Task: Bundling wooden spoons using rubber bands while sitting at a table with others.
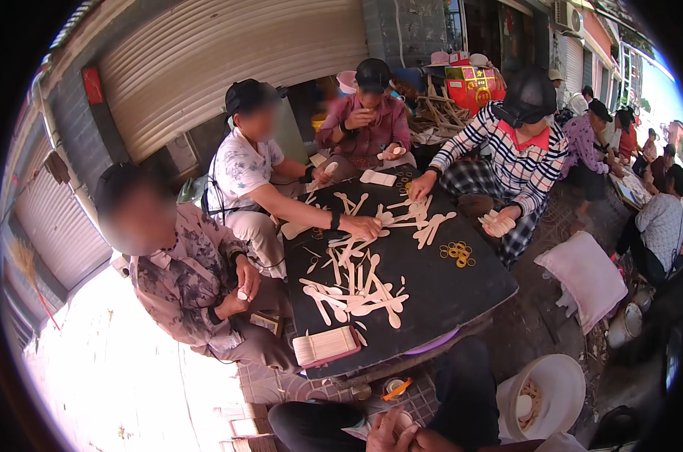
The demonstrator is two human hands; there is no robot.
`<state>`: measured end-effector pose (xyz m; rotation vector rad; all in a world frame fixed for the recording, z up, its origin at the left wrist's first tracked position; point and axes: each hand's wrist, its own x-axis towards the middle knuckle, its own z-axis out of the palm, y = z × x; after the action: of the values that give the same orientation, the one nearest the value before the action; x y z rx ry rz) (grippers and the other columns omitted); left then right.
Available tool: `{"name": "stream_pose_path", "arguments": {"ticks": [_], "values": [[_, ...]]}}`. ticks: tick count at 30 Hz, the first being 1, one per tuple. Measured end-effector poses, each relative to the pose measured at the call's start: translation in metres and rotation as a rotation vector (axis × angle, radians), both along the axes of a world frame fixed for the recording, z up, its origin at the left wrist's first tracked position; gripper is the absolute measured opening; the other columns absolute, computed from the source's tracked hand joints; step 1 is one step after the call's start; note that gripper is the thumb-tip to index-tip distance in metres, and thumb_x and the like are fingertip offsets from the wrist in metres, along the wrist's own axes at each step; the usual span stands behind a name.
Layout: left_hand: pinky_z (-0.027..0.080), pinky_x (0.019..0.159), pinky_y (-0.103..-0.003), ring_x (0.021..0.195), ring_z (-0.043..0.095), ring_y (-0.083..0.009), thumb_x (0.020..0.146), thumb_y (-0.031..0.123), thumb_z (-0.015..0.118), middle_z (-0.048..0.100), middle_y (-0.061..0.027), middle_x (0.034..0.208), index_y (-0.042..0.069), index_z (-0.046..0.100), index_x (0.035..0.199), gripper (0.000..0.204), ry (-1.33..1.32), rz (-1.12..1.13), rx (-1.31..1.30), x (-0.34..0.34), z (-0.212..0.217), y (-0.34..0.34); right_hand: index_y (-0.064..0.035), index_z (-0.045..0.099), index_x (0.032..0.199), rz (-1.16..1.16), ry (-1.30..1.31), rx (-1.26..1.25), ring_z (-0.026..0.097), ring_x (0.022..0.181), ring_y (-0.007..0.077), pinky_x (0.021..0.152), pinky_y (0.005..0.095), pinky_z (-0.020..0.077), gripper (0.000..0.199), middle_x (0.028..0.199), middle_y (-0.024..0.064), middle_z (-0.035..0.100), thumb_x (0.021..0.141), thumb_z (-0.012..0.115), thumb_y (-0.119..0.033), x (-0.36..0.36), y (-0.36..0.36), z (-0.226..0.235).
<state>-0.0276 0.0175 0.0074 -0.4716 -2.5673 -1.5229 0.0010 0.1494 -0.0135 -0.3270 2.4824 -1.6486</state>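
The work in hand looks like gathering loose wooden spoons (374,261) into banded bundles, and by my judgement it is only partly done. The spoons lie crossed and scattered over the left and middle of the black worktop (462,294), in the centre of the frame, so much sorting seems to be left. Yellow rubber bands (453,251) lie loose toward the right of the worktop, with a second small group near its far edge, presumably waiting to be used. A neat block of flat wooden pieces (326,347) lies at the near left corner, and a co-worker's hand (498,222) at the right holds a fanned bunch, apparently unbanded. In the lower right, the white bucket (575,384) holds some pale wooden pieces (535,409) and one rounded pale object, which may be finished output; the visible contents leave much of it unfilled. At the lower edge, the person's left hand (386,435) and right hand (430,441) are close together, fingers bent about a rounded pale piece (406,419), perhaps the end of a bundle; I cannot tell how firmly either grips it, nor whether a band is round it.
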Motion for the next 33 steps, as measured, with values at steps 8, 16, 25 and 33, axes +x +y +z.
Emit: {"name": "stream_pose_path", "arguments": {"ticks": [8,16,25,33], "values": [[0.043,0.082,-0.039,0.096,0.052,-0.0383,0.08,0.009,0.057,0.053,-0.0211,0.107,0.0,0.05,0.115,0.037,-0.161,0.001,0.318,0.005,-0.009,-0.002,0.0011,0.053,0.095,-0.013,-0.025,0.07,0.056,0.074,0.0356,0.064,0.0421,0.0443,0.023,0.083,0.0214,0.057,0.087,0.05,-0.021,0.007,0.004,-0.018],[0.043,0.067,-0.037,0.076,0.052,-0.0317,0.081,0.008,0.055,0.051,-0.018,0.091,0.0,0.053,0.109,0.029,-0.067,-0.049,0.304,0.002,-0.028,-0.003,0.0007,0.052,0.104,0.259,-0.2,-0.257,0.056,0.076,0.0257,0.067,0.039,0.0453,0.024,0.089,0.0135,0.057,0.092,0.043,-0.018,-0.005,0.021,-0.035],[0.042,0.056,-0.034,0.06,0.05,-0.0243,0.084,0.009,0.055,0.049,-0.0099,0.067,0.003,0.052,0.11,0.027,0.08,-0.011,0.285,0.009,-0.021,0.004,0.0005,0.05,0.113,0.258,-0.274,-0.1,0.056,0.079,0.0171,0.071,0.0323,0.0449,0.029,0.091,0.0089,0.06,0.09,0.047,-0.018,-0.001,0.04,-0.027],[0.043,0.062,-0.035,0.068,0.053,-0.0251,0.09,0.015,0.048,0.054,-0.0104,0.079,0.004,0.058,0.1,0.018,0.023,-0.105,0.275,0.008,-0.019,0.004,-0.0047,0.053,0.106,0.355,-0.339,-0.375,0.051,0.07,0.0086,0.062,0.0228,0.0415,0.022,0.081,-0.0012,0.055,0.087,0.055,-0.016,-0.012,0.027,-0.028]]}}
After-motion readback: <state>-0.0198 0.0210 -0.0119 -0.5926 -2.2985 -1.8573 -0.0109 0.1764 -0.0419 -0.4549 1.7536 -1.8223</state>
